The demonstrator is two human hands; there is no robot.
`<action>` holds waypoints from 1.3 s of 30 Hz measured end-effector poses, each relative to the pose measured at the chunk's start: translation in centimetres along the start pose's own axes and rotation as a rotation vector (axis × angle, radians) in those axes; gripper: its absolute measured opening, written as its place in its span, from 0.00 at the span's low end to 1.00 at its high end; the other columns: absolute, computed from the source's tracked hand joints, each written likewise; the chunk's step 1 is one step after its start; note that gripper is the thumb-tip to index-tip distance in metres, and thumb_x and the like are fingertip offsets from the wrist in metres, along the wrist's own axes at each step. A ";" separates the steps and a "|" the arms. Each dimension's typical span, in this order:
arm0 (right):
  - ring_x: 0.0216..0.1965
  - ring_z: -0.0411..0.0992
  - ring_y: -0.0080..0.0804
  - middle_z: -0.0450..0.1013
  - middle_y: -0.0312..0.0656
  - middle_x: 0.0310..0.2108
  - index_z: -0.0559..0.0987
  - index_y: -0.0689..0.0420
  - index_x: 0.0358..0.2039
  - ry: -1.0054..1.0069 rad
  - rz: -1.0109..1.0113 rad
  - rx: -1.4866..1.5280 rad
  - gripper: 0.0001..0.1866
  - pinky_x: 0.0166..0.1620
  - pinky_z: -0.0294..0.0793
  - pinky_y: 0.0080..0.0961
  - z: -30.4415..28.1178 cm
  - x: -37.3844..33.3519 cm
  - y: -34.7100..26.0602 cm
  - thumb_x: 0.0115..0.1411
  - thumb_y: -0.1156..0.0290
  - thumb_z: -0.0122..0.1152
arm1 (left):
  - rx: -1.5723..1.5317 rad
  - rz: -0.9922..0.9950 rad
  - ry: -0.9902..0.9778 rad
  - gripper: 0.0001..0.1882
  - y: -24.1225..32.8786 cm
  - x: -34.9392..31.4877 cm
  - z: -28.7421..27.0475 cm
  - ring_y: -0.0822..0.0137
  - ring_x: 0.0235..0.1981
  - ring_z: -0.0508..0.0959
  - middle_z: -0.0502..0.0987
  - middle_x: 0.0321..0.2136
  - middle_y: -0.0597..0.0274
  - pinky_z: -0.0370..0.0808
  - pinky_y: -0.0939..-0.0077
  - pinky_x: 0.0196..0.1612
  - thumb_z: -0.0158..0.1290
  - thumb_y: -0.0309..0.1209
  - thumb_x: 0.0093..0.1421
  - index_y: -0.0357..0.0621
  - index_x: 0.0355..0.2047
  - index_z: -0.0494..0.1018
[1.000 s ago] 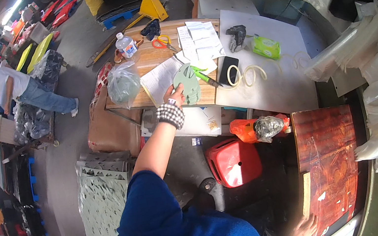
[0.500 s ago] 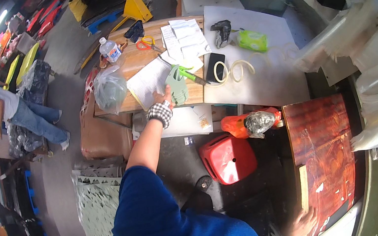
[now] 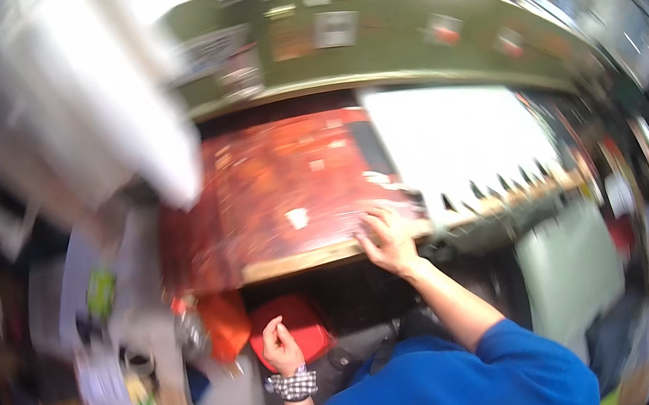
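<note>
My right hand (image 3: pixel 386 239) rests at the front edge of a reddish-brown wood-patterned board (image 3: pixel 279 188), its fingers spread and nothing held. My left hand (image 3: pixel 282 351) hangs over a red stool (image 3: pixel 294 325), with its fingers loosely bent and apart; I see nothing in it. A black-and-white checked band (image 3: pixel 292 385) circles the left wrist. Small pale scraps, one of them a white scrap (image 3: pixel 298 219), lie on the board. Beside the right hand, a white panel (image 3: pixel 461 145) adjoins the board, with a row of dark pointed marks along its near edge. Motion blurs much of the picture.
An orange bag (image 3: pixel 225 324) sits left of the stool. Farther left is a table with papers (image 3: pixel 103 385) and a green packet (image 3: pixel 101 293). Translucent plastic sheets (image 3: pixel 86 113) hang at upper left. A grey-green padded seat (image 3: pixel 569 269) stands at right.
The view has swung right, from the paper-strewn table to the reddish board. My left hand has left the grey-green piece on that table; my right hand is still at the board's edge.
</note>
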State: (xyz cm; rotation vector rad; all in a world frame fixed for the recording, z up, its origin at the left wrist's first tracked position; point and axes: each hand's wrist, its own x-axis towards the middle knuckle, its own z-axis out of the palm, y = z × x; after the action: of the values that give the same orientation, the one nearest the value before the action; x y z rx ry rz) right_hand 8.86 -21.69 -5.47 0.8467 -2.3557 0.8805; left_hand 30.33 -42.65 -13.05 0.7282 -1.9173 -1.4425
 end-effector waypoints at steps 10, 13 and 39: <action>0.39 0.72 0.51 0.74 0.50 0.35 0.78 0.61 0.34 0.321 0.307 -0.100 0.15 0.44 0.72 0.42 -10.7 -3.7 10.8 0.45 0.72 0.66 | 0.106 0.524 -0.521 0.09 11.3 0.9 16.2 0.55 0.29 0.77 0.78 0.31 0.51 0.74 0.69 0.33 0.52 0.23 0.58 0.38 0.39 0.76; 0.39 0.72 0.51 0.73 0.50 0.35 0.75 0.61 0.38 0.230 0.216 -0.060 0.18 0.43 0.73 0.42 -9.7 -2.3 12.5 0.44 0.70 0.64 | 0.351 0.746 -0.521 0.18 12.9 0.7 23.1 0.46 0.42 0.72 0.75 0.40 0.46 0.68 0.55 0.48 0.54 0.25 0.53 0.35 0.46 0.72; 0.20 0.68 0.29 0.72 0.43 0.20 0.82 0.63 0.37 0.131 0.800 0.362 0.10 0.25 0.65 0.25 -38.5 -17.5 -2.5 0.54 0.80 0.58 | 0.393 0.622 -0.991 0.21 15.3 -0.8 19.1 0.51 0.39 0.76 0.77 0.38 0.50 0.73 0.61 0.43 0.62 0.26 0.49 0.37 0.46 0.73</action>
State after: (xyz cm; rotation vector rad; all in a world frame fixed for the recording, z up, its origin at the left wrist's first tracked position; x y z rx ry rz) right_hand 31.04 10.55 10.73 -0.0941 -2.4502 1.6461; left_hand 15.52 -26.36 -2.36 -0.5667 -2.8402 -1.0804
